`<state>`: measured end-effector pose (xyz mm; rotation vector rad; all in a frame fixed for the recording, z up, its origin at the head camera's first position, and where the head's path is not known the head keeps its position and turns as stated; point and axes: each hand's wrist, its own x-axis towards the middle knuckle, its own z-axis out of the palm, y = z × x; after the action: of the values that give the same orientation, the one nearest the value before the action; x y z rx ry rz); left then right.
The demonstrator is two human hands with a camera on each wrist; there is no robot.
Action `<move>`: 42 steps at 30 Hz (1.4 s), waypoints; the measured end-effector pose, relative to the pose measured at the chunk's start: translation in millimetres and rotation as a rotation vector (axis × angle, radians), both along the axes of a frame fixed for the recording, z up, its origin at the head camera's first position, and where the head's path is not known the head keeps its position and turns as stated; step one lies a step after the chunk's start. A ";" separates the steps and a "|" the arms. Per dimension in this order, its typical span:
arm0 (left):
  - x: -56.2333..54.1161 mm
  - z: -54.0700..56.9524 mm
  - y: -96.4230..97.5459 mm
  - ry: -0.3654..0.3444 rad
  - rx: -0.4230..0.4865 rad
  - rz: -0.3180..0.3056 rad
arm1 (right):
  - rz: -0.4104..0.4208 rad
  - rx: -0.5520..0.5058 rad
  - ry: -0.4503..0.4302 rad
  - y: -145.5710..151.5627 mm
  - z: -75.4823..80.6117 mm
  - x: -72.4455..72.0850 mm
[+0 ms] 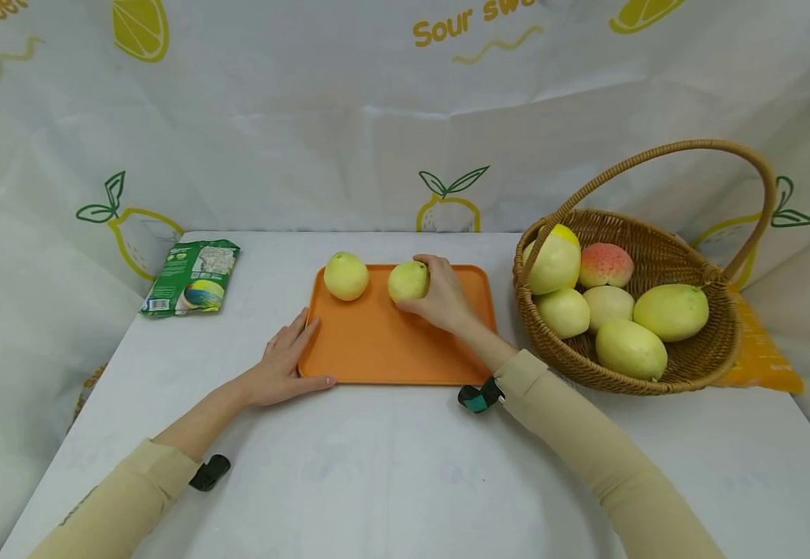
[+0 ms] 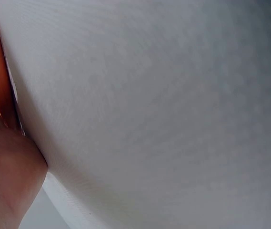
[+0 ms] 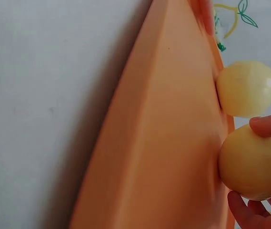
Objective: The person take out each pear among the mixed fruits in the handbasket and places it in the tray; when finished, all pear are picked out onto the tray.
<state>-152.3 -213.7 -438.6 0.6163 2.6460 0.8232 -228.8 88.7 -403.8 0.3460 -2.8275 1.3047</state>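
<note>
- Now, with the right hand (image 1: pixel 446 299), gripping a round yellow-green fruit (image 1: pixel 408 282): thumb on the near side, fingers curled about the far side, pinching from opposite sides.
- With the left hand (image 1: pixel 280 366), holding nothing: fingers stretched out along the left edge of the orange tray (image 1: pixel 377 341), thumb laid along the near edge by the corner, apparently steadying.
- Gripped fruit: within the tray, near the middle of the far edge; seemingly resting on the bottom, but with too little of the underside showing to be sure.
- To the left of that, apart across a small gap: a second fruit (image 1: pixel 345 276) of similar kind, in the tray's far left corner.
- By judgement, busy with placing fruit side by side along the far edge; impossible to rule out lifting instead.
- For the next move, if placing: best to loosen thumb and fingers gently, without rolling the fruit into the neighbour.
- Right of the tray, near: a wicker basket (image 1: pixel 659 248) with an arched handle, holding a pink peach (image 1: pixel 606 265) among several pale fruits (image 1: pixel 631 351).
- Beyond the basket: an orange bag (image 1: pixel 761 349), partly hidden.
- Far left, well apart from the tray: a green packet (image 1: pixel 195 278), lying on the white table (image 1: pixel 377 473).
</note>
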 end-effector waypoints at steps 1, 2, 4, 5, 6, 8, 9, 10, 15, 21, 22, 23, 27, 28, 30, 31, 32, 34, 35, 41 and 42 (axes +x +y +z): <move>-0.1 0.0 -0.1 0.002 0.001 0.000 | -0.001 0.003 0.000 -0.5 0.2 -0.6; 0.0 0.2 -0.1 0.004 0.003 0.000 | -0.001 0.004 0.000 -1.0 0.6 -1.1; 0.2 0.6 -0.1 0.005 0.010 -0.001 | 0.001 0.008 0.002 -2.1 2.0 -2.1; 0.3 0.7 -0.2 0.005 0.010 0.000 | 0.001 0.010 0.002 -2.7 2.4 -2.7; 0.3 0.8 -0.2 0.004 0.006 0.001 | 0.001 0.013 0.000 -3.3 2.8 -3.4; 0.6 1.2 -0.1 0.001 0.003 0.002 | 0.001 0.020 -0.002 -4.2 3.3 -4.9; 0.6 1.2 0.0 -0.002 0.001 0.002 | 0.001 0.024 -0.003 -4.5 3.3 -5.8; 0.7 1.4 0.2 -0.004 -0.001 0.003 | 0.000 0.027 -0.005 -4.8 3.2 -6.7; 1.3 1.7 0.7 -0.010 -0.001 0.004 | 0.007 0.045 -0.003 -6.2 2.1 -10.0; 0.5 0.6 0.9 -0.016 -0.009 0.007 | 0.008 0.046 -0.009 -8.3 1.3 -11.3; 0.3 0.3 1.0 -0.017 -0.010 0.006 | 0.008 0.042 -0.014 -8.6 1.4 -11.0; 0.1 0.1 1.2 -0.017 -0.011 0.006 | 0.009 0.040 -0.018 -8.9 1.2 -10.7; -0.3 -0.2 1.5 -0.021 -0.013 0.009 | 0.014 0.024 -0.039 -10.2 -0.1 -10.3; 0.0 -0.1 1.6 -0.022 -0.012 0.009 | 0.017 0.019 -0.045 -10.4 -0.6 -10.4; -0.1 -0.3 1.3 -0.022 -0.010 0.008 | 0.020 0.010 -0.052 -10.7 -1.9 -10.8; -0.1 -0.5 1.1 -0.021 -0.010 0.007 | 0.021 0.005 -0.055 -10.7 -2.3 -10.9; -0.1 -0.5 1.1 -0.021 -0.009 0.007 | 0.021 0.000 -0.057 -10.7 -2.7 -10.9; -0.6 -1.3 0.6 -0.019 -0.012 0.009 | 0.018 -0.005 -0.058 -10.8 -3.0 -11.2; -0.9 -1.7 0.3 -0.018 -0.014 0.010 | 0.016 -0.008 -0.058 -10.8 -2.9 -11.3; -1.0 -2.8 -0.4 -0.008 -0.014 0.008 | 0.012 -0.004 -0.067 -10.5 -3.1 -12.2; -0.9 -3.0 -0.6 -0.006 -0.011 0.008 | 0.014 -0.003 -0.068 -10.1 -3.5 -12.3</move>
<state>-153.1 -214.3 -441.6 0.5999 2.6470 0.8104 -241.1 78.5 -407.3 0.3285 -2.8831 1.3494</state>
